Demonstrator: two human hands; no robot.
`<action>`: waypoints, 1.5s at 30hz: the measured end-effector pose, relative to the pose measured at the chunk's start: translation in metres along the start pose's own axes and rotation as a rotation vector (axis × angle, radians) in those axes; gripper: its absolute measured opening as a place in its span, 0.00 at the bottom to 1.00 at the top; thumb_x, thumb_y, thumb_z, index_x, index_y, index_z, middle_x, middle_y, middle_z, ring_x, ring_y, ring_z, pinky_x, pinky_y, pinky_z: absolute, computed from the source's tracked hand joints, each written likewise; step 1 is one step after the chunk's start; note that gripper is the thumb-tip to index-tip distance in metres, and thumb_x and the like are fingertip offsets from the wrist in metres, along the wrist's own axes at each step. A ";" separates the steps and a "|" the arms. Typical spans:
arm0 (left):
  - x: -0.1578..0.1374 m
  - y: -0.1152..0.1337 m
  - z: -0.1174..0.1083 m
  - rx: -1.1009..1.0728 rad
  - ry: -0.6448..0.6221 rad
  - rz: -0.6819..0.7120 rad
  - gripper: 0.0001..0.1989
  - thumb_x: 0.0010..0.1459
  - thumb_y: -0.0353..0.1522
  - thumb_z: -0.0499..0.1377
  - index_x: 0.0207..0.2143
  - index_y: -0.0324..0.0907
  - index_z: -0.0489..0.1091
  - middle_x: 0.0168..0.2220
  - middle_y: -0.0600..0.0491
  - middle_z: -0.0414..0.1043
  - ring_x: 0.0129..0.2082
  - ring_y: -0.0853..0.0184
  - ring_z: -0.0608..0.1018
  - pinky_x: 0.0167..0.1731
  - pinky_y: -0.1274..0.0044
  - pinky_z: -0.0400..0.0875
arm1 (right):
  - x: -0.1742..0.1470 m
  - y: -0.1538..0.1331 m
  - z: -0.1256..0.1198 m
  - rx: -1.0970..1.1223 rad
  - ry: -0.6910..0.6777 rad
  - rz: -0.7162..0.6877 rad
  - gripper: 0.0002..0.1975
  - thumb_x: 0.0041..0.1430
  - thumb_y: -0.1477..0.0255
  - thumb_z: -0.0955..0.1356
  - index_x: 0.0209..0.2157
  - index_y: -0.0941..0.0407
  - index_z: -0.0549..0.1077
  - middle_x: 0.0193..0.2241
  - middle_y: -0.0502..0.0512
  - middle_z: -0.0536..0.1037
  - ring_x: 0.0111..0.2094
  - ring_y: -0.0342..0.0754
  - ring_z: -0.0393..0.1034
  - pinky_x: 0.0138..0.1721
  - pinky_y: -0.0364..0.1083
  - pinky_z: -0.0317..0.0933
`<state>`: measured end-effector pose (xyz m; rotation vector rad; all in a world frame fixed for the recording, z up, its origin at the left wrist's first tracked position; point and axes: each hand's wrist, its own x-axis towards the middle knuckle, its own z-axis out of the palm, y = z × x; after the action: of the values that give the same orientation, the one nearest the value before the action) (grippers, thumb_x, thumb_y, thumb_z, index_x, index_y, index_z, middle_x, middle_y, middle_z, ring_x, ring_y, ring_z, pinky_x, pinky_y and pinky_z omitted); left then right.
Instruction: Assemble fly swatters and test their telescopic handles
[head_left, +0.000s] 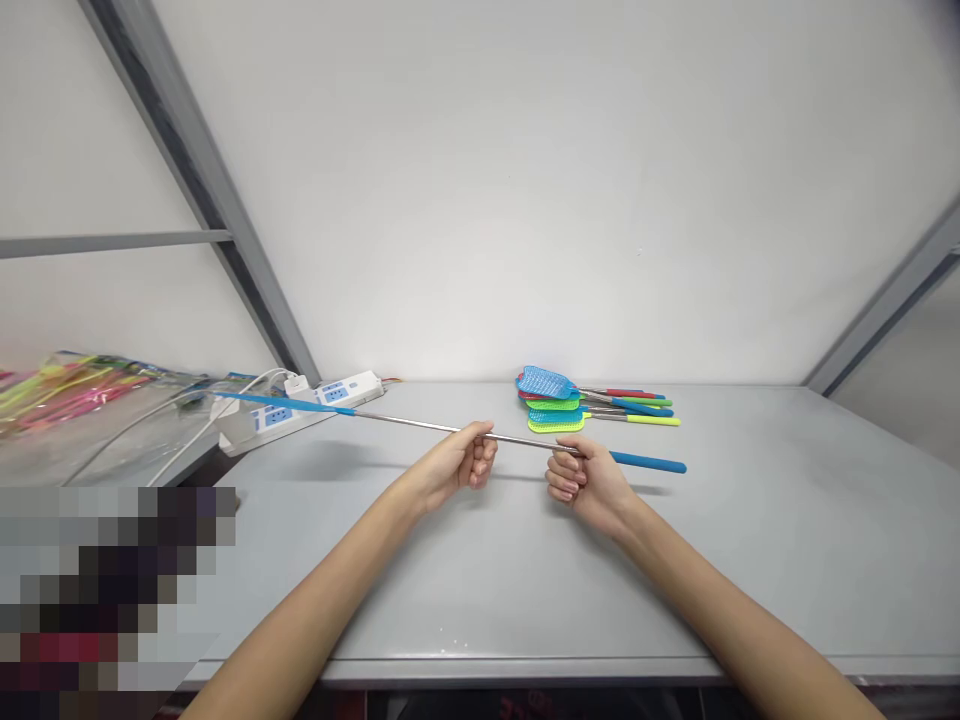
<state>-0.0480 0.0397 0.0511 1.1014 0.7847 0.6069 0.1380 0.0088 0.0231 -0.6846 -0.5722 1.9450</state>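
A fly swatter (405, 421) with a thin metal rod stretches across in front of me, above the table. Its blue head end, seen edge-on, points left over the power strip, and its blue grip points right. My left hand (465, 458) pinches the rod near its middle, thumb on top. Closer to the blue grip, my right hand (581, 478) closes on the same rod with curled fingers. Behind my hands lies a pile of fly swatters (547, 383) in blue, green, yellow and red, their handles pointing right.
A white power strip (360, 388) with a plugged-in charger (297, 384) and white cables lies at the back left. Plastic bags of colourful items (82, 390) are at the far left. The grey table (787, 520) meets a white wall behind. The lower left corner is pixelated.
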 end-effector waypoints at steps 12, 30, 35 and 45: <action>0.000 -0.014 0.023 0.122 -0.029 0.029 0.19 0.49 0.42 0.48 0.16 0.38 0.60 0.11 0.58 0.56 0.13 0.77 0.56 0.17 0.81 0.52 | 0.000 0.027 0.014 -0.105 -0.170 0.039 0.17 0.51 0.64 0.59 0.14 0.58 0.57 0.11 0.44 0.49 0.14 0.37 0.46 0.18 0.41 0.40; -0.006 -0.009 0.026 0.198 -0.126 0.076 0.21 0.52 0.41 0.46 0.15 0.36 0.64 0.11 0.56 0.59 0.13 0.77 0.59 0.17 0.81 0.51 | -0.002 0.026 0.018 -0.207 -0.187 -0.028 0.19 0.51 0.63 0.59 0.13 0.59 0.57 0.11 0.45 0.52 0.14 0.37 0.46 0.18 0.41 0.37; -0.008 -0.007 0.028 0.197 -0.157 0.079 0.20 0.53 0.40 0.45 0.22 0.35 0.68 0.12 0.57 0.58 0.14 0.76 0.58 0.18 0.81 0.52 | -0.003 0.026 0.018 -0.220 -0.177 -0.047 0.19 0.51 0.63 0.59 0.13 0.59 0.57 0.11 0.45 0.52 0.14 0.37 0.46 0.19 0.41 0.38; -0.007 -0.006 0.027 0.183 -0.142 0.061 0.21 0.52 0.41 0.45 0.17 0.36 0.65 0.13 0.55 0.60 0.16 0.75 0.61 0.22 0.79 0.56 | -0.003 0.027 0.019 -0.222 -0.143 -0.063 0.21 0.50 0.59 0.60 0.13 0.58 0.56 0.11 0.45 0.52 0.14 0.36 0.45 0.18 0.41 0.38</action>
<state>-0.0302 0.0171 0.0535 1.3253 0.6947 0.5091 0.1092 -0.0079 0.0207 -0.6598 -0.8982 1.8982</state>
